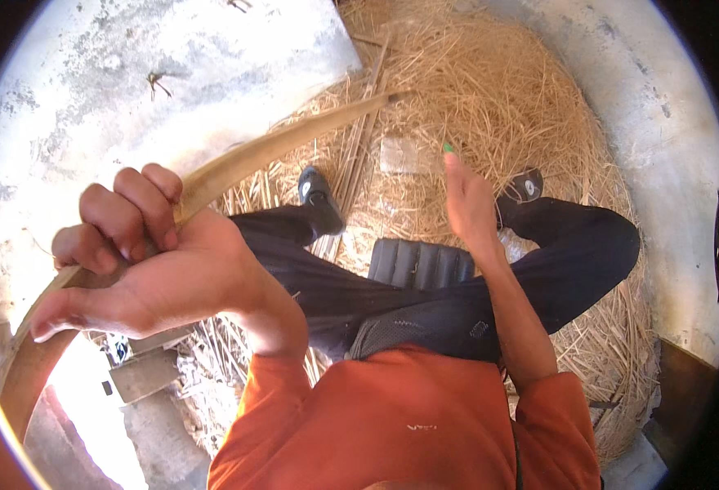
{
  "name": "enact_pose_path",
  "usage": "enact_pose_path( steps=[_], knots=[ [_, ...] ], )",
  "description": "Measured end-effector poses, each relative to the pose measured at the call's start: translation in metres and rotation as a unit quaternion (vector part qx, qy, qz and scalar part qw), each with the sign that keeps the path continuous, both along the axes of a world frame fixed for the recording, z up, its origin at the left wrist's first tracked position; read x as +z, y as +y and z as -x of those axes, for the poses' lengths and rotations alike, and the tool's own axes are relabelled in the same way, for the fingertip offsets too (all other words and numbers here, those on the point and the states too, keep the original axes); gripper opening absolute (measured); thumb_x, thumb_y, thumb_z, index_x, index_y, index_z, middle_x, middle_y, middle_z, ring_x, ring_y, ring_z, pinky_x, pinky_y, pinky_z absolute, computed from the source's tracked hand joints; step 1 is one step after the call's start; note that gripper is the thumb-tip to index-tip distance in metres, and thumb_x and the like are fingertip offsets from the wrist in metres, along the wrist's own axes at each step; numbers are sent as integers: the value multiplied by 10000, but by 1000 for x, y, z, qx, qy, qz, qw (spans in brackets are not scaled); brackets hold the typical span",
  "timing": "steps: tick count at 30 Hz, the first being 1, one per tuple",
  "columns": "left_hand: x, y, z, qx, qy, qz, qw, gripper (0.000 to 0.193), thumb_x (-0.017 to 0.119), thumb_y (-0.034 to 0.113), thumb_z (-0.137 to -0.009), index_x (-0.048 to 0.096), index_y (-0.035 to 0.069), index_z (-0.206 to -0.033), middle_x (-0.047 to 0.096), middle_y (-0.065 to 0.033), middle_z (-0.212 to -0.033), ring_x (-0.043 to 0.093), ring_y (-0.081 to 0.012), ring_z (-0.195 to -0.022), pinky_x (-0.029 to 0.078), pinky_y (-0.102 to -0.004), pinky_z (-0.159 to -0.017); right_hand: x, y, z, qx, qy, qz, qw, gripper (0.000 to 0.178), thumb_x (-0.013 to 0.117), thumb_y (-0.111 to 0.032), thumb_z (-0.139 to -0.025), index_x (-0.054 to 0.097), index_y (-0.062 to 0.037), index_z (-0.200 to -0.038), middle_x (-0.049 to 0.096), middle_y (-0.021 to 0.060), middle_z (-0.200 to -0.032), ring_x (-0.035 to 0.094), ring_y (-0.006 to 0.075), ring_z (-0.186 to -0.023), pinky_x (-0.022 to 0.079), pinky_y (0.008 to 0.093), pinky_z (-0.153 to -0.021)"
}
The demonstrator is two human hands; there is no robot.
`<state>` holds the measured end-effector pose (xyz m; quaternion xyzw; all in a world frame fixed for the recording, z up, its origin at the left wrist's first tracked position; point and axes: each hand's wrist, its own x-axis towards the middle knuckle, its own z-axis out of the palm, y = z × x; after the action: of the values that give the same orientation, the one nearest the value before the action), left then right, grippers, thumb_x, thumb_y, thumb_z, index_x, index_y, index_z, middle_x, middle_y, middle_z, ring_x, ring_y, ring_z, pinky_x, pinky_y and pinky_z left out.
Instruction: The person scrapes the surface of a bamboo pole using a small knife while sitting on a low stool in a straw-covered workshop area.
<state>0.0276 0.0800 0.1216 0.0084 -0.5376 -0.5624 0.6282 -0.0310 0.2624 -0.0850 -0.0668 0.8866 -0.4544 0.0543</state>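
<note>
My left hand (147,253) is raised at the left, its fingers wrapped round a long, curved, pale yellow strip (278,143) that looks like split bamboo. One end of the strip tapers to a dark tip above the straw; the other bends down past my hand to the lower left. Apart from the strip, my right hand (471,204) is held over the straw near my right knee, fingers closed. A small bit of bright green shows at its far end, but what it belongs to is hidden.
Dry straw-like shavings (490,90) cover the ground, with long thin sticks (363,135) among them. A pale slab (212,82) lies far left and a curved pale wall (662,147) stands right. Between my legs sits a black ribbed pad (421,263); beyond it, a flat pale block (398,155).
</note>
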Motion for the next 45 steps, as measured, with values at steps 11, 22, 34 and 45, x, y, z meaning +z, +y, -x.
enact_pose_path(
  steps=[11, 22, 34, 45],
  knots=[
    [-5, 2, -10, -155, 35, 32, 987, 577, 381, 674, -859, 244, 183, -588, 195, 46, -554, 183, -76, -474, 167, -252, -485, 80, -79, 3, 134, 160, 8, 978, 484, 450, -402, -941, 600, 4, -726, 534, 182, -479, 605, 345, -500, 487, 406, -458],
    [-5, -15, -1, -91, 38, 21, 995, 559, 390, 646, -876, 278, 170, -606, 201, 45, -541, 148, -70, -444, 146, -239, -454, -157, 40, 73, -44, -41, -292, 954, 527, 322, -386, -975, 616, 25, -824, 612, 211, -690, 629, 368, -757, 483, 473, -674],
    [-5, -9, -3, -67, 11, 62, 996, 559, 463, 625, -856, 267, 171, -596, 221, 44, -559, 176, -77, -467, 156, -254, -488, 51, -64, 34, 175, 49, 14, 983, 554, 347, -429, -965, 635, 21, -821, 577, 235, -573, 594, 399, -539, 488, 443, -517],
    [-6, -8, 4, 80, -1, 77, 994, 542, 454, 575, -888, 251, 167, -594, 175, 38, -547, 151, -90, -475, 145, -270, -487, -61, -79, 90, 85, 258, -69, 960, 526, 399, -439, -954, 621, 9, -792, 553, 199, -528, 575, 349, -479, 460, 436, -443]
  ],
)
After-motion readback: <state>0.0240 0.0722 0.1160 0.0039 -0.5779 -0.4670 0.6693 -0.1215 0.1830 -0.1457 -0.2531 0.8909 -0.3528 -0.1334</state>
